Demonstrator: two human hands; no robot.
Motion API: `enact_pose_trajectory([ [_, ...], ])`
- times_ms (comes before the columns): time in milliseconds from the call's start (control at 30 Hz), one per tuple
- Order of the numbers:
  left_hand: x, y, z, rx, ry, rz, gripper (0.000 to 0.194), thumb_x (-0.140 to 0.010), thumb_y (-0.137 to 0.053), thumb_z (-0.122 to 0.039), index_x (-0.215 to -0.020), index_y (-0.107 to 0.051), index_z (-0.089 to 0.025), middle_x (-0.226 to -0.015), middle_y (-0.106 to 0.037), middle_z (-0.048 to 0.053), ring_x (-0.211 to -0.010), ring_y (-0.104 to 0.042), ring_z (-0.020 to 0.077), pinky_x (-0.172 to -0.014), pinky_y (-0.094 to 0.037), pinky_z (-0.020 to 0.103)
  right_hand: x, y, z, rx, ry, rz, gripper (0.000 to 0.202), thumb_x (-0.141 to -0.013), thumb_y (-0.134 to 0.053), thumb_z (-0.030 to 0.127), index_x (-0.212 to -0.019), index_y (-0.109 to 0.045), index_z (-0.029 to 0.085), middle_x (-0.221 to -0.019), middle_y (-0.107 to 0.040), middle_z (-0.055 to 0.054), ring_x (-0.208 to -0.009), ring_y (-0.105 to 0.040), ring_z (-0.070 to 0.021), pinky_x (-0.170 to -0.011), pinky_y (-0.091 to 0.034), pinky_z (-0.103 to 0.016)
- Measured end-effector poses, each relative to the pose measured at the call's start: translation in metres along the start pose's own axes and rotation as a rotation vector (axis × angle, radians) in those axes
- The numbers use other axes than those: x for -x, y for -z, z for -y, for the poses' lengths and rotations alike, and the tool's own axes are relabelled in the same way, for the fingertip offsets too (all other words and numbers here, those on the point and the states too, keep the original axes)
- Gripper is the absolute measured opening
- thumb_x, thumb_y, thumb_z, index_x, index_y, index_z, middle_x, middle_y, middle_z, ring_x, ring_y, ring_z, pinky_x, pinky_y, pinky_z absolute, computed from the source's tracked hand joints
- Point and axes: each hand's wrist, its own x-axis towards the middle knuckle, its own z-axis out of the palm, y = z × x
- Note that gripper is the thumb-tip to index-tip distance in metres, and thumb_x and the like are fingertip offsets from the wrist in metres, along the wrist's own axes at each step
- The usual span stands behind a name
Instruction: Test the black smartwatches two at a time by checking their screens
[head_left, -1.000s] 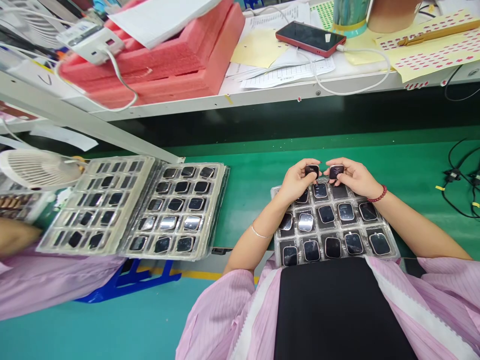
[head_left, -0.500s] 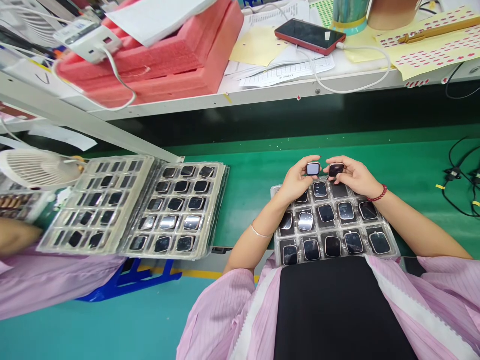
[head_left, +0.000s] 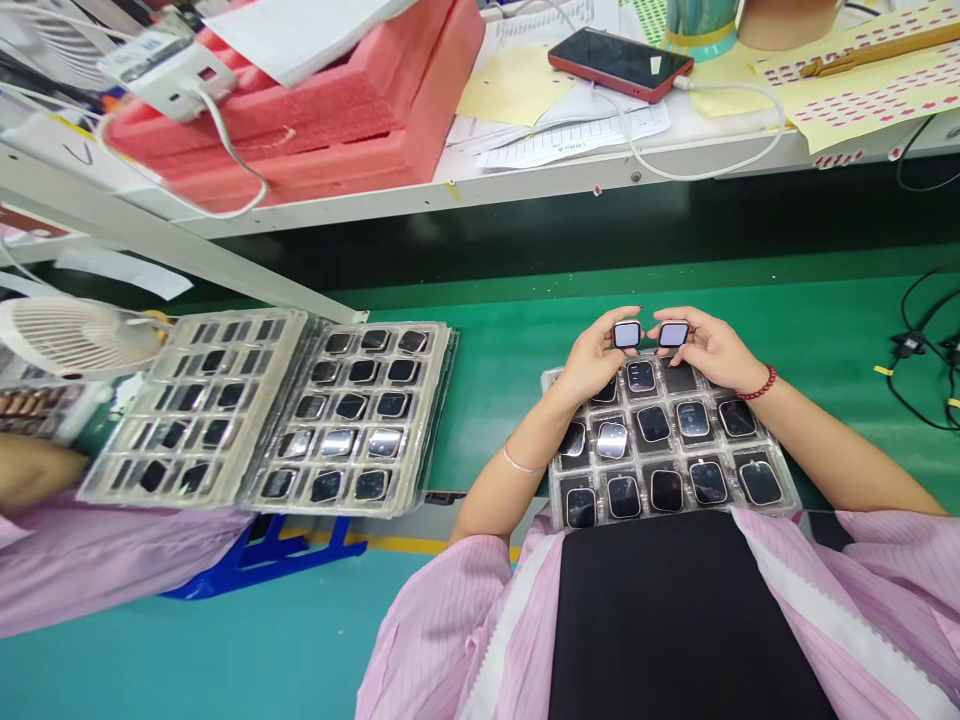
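My left hand point(head_left: 595, 352) pinches a square smartwatch body point(head_left: 627, 334) whose screen glows pale. Beside it, my right hand point(head_left: 712, 350) grips a second smartwatch body point(head_left: 673, 334), its screen lit pale as well. The two watches are side by side, a little apart, above the far edge of a clear plastic tray point(head_left: 555, 490). Rows of dark-screened watch bodies, such as one watch point(head_left: 653, 424), lie in that tray's pockets. A pocket point(head_left: 679, 377) under my right hand shows only its dark bottom.
Left on the green bench stand two stacks of trays, a fuller stack point(head_left: 420, 440) and a partly filled stack point(head_left: 247, 440). A co-worker's arm point(head_left: 37, 475) and a white fan point(head_left: 67, 338) are beyond. Above runs a shelf with red foam point(head_left: 405, 110) and a phone point(head_left: 619, 62). Black cables point(head_left: 911, 345) lie right.
The screen of the watch in my right hand has turned from dark to lit pale. Both hands have barely moved, and the left watch stays lit.
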Motion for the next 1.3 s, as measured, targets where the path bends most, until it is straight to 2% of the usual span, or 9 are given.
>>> enact_pose_trajectory([
  [300,-0.0010,-0.0009,0.0030,0.001,-0.009,0.003,0.058,-0.074,-0.068,-0.016,-0.131,-0.058,-0.020,-0.114,-0.072,0.008,-0.104,-0.069,0.0208,-0.094,-0.055,0.035,0.0005,-0.0014,0.0022,0.037,0.044,-0.004,0.047,-0.078,-0.064,0.017,-0.125,-0.063,0.025,-0.121,-0.073,-0.008,-0.091,-0.074,-0.0221,-0.076,-0.063,-0.036],
  [467,-0.0012,-0.0010,0.0028,0.061,-0.006,0.013,0.051,-0.074,-0.064,-0.014,-0.124,-0.060,-0.018,-0.107,-0.071,0.007,-0.093,-0.069,0.0177,-0.086,-0.057,0.032,0.0009,-0.0019,0.0037,0.040,0.045,0.000,0.038,-0.084,-0.064,0.020,-0.122,-0.065,0.024,-0.116,-0.075,-0.008,-0.085,-0.074,-0.0197,-0.071,-0.063,-0.033],
  [667,-0.0010,0.0007,0.0029,0.074,-0.048,0.049,0.048,-0.077,-0.061,-0.013,-0.125,-0.058,-0.018,-0.104,-0.071,0.007,-0.093,-0.068,0.0164,-0.084,-0.057,0.030,0.0004,-0.0011,0.0019,0.022,0.057,0.020,0.038,-0.084,-0.064,0.018,-0.123,-0.064,0.023,-0.114,-0.075,-0.008,-0.084,-0.075,-0.0189,-0.071,-0.064,-0.033],
  [800,-0.0002,0.0001,0.0028,0.072,-0.025,0.026,0.049,-0.077,-0.062,-0.013,-0.126,-0.058,-0.018,-0.105,-0.071,0.007,-0.087,-0.068,0.0147,-0.087,-0.056,0.032,0.0008,-0.0012,0.0023,0.014,0.044,0.010,0.038,-0.084,-0.063,0.016,-0.121,-0.065,0.022,-0.115,-0.075,-0.008,-0.083,-0.075,-0.0191,-0.069,-0.064,-0.033],
  [967,0.0006,-0.0016,0.0009,0.063,-0.029,-0.014,0.048,-0.075,-0.070,-0.015,-0.122,-0.060,-0.018,-0.106,-0.071,0.007,-0.096,-0.068,0.0170,-0.086,-0.055,0.029,0.0013,-0.0012,0.0011,0.011,0.041,0.004,0.040,-0.083,-0.065,0.016,-0.123,-0.064,0.022,-0.114,-0.075,-0.009,-0.083,-0.075,-0.0185,-0.069,-0.064,-0.032],
  [1133,0.0013,-0.0020,-0.0034,0.051,-0.009,-0.018,0.037,-0.079,-0.074,-0.024,-0.113,-0.061,-0.016,-0.099,-0.070,0.006,-0.083,-0.067,0.0146,-0.078,-0.055,0.027,0.0010,-0.0016,-0.0001,0.014,0.049,0.014,0.036,-0.088,-0.064,0.021,-0.124,-0.064,0.021,-0.111,-0.075,-0.009,-0.083,-0.074,-0.0183,-0.069,-0.064,-0.031],
  [1300,0.0012,-0.0028,-0.0046,0.065,-0.004,-0.005,0.035,-0.078,-0.076,-0.027,-0.108,-0.062,-0.016,-0.091,-0.070,0.004,-0.077,-0.066,0.0131,-0.075,-0.055,0.027,0.0006,-0.0012,0.0013,0.013,0.033,0.019,0.038,-0.086,-0.065,0.021,-0.124,-0.065,0.022,-0.113,-0.075,-0.009,-0.084,-0.075,-0.0185,-0.070,-0.064,-0.031],
])
